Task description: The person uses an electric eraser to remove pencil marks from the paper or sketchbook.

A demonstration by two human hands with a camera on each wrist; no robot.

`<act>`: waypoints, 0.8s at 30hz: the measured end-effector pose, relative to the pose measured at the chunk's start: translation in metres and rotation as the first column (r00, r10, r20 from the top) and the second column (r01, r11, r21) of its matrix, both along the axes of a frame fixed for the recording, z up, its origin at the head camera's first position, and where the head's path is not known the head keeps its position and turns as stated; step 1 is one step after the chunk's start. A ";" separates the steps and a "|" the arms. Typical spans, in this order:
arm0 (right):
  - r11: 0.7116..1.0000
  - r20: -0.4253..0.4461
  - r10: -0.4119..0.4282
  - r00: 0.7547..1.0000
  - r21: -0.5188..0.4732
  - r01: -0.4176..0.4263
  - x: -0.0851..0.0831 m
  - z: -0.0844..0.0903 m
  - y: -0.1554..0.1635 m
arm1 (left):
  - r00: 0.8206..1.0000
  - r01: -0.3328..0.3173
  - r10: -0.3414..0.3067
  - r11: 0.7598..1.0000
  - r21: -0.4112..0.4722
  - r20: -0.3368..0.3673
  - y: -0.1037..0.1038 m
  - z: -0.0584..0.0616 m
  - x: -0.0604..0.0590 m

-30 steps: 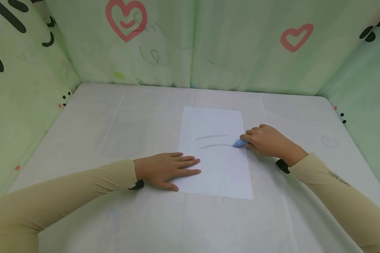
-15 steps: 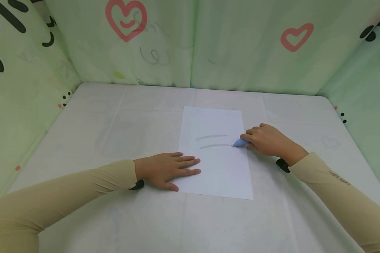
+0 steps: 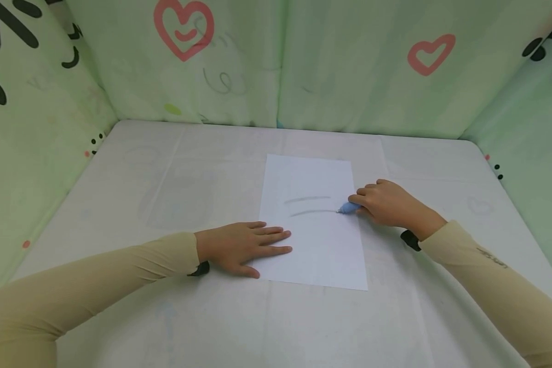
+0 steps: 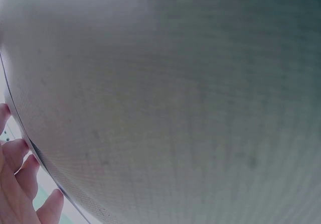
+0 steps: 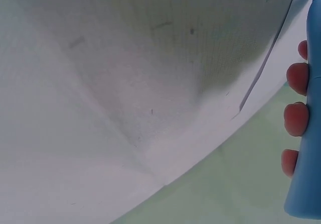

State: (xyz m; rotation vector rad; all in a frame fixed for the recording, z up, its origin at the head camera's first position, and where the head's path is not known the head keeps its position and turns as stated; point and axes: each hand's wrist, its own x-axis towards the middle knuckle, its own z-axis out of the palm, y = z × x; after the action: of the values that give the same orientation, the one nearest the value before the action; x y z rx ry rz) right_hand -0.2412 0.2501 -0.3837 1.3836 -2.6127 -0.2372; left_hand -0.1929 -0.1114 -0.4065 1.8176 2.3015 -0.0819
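— Where it lies mid-table, how does the sheet of paper (image 3: 313, 225) look?
— White, upright, two grey strokes across its middle.
— And the hands?
— The right hand (image 3: 388, 204) clenches a blue pen (image 3: 348, 208), tip on the lower stroke's right end. The left hand (image 3: 241, 246) presses flat, fingers straight, on the paper's left edge.

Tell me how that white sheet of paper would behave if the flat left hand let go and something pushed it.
The sheet of paper lies thin and flat on the table cloth, so it would probably slide or skew easily. Picked up by an edge, it would likely flop. The left hand pressing its corner suggests it shifts under the blue pen.
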 end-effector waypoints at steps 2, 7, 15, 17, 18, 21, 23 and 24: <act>1.000 0.001 0.001 1.000 0.002 -0.001 0.001 0.001 0.001 | 1.000 -0.001 0.001 1.000 -0.001 0.003 0.000 0.001 0.000; 1.000 -0.003 0.004 1.000 0.001 -0.004 0.001 0.002 -0.001 | 1.000 0.000 0.000 1.000 0.012 0.008 0.000 0.001 0.001; 0.996 -0.052 0.065 0.997 -0.054 -0.068 -0.004 0.000 -0.004 | 1.000 0.001 -0.001 1.000 0.011 0.002 0.000 0.000 0.001; 0.996 -0.051 0.069 0.996 -0.059 -0.072 -0.003 0.001 -0.003 | 1.000 0.000 0.000 1.000 0.008 0.000 0.000 0.000 0.001; 0.996 -0.047 0.066 0.997 -0.054 -0.068 -0.002 0.001 -0.002 | 1.000 0.001 -0.001 1.000 0.005 -0.001 0.000 0.000 0.001; 0.998 -0.028 0.045 0.999 -0.036 -0.046 0.000 0.001 0.000 | 1.000 0.003 -0.003 1.000 -0.003 -0.006 0.001 -0.001 0.000; 0.999 -0.020 0.032 0.999 -0.022 -0.032 0.000 0.000 0.000 | 1.000 0.004 -0.004 1.000 -0.005 -0.005 0.001 -0.001 0.000; 1.000 -0.017 0.025 1.000 -0.015 -0.025 0.000 0.000 -0.001 | 1.000 0.005 -0.005 1.000 -0.006 -0.005 0.001 -0.001 0.000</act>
State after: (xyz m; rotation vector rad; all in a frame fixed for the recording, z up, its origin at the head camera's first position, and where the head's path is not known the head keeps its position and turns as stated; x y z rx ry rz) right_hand -0.2413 0.2495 -0.3838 1.4021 -2.5765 -0.2244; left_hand -0.1930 -0.1108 -0.4076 1.8219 2.2980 -0.0935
